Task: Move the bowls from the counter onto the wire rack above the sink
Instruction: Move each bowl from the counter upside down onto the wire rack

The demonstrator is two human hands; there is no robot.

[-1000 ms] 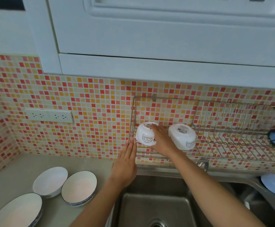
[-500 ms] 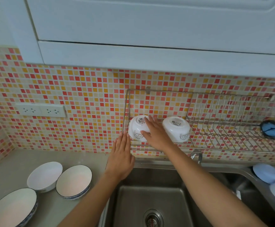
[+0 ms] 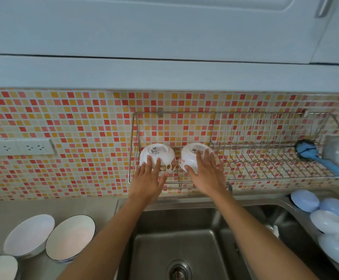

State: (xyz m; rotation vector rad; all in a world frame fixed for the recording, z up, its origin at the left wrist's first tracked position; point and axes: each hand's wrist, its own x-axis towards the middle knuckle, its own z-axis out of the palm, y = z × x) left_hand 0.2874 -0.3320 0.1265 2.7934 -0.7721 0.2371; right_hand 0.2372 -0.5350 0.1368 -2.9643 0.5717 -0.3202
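Your left hand (image 3: 147, 178) and right hand (image 3: 206, 174) lie open-palmed on two upturned bowls (image 3: 157, 156) (image 3: 192, 156) in the wire rack (image 3: 265, 170); three bowls (image 3: 69, 237) sit on the surface (image 3: 49, 207).

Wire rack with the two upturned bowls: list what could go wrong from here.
1. The left bowl and right bowl lean tilted on thin wires; letting go might let them slide off the wire rack toward the sink.
2. They sit close together, so a nudge from the left hand or right hand could knock them together.
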